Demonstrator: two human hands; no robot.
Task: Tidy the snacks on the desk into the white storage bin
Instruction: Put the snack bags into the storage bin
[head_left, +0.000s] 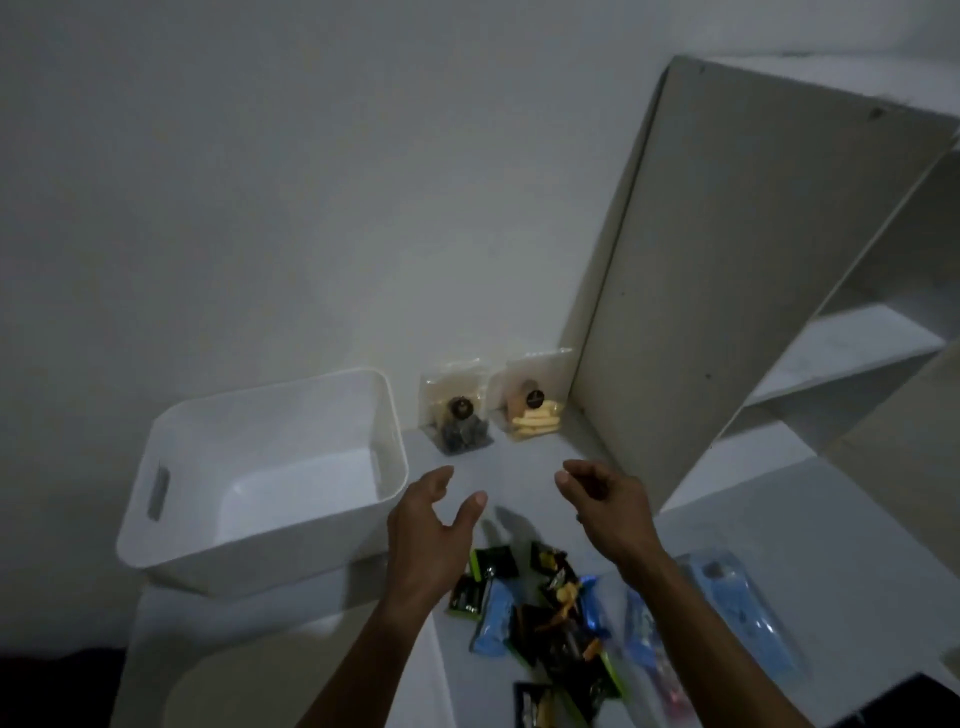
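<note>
So only the head cam here, and it was pretty dim. The white storage bin (260, 467) sat on the counter (519, 457) at about 9 o'clock from the hands, and it looked empty inside, so I'd say the tidying had barely started. Both hands were up over the counter with nothing in them: the left hand (431, 525) had its fingers (475, 501) spread open right beside the bin's near corner, and the right hand (605, 499) was loosely curled but not holding anything either. At 12 o'clock from the hands, back against the wall, stood two clear bags: the dark snack bag (460, 415) and the pale biscuit bag (535, 410), touching or nearly touching each other, next to the white shelf unit (727, 286). Down at 6 o'clock was the pile of small wrapped snacks (550, 618), black, green and blue packets all overlapping, with a long blue packet (743, 608) off at 4 o'clock. My guess is the hands were heading for the two upright bags first; that'd need a reach forward, a pinch on each top, then a swing over to 9 o'clock to drop them in. Labels: each clear bag had a round dark sticker, but nothing was readable, way too dark and blurry.
</note>
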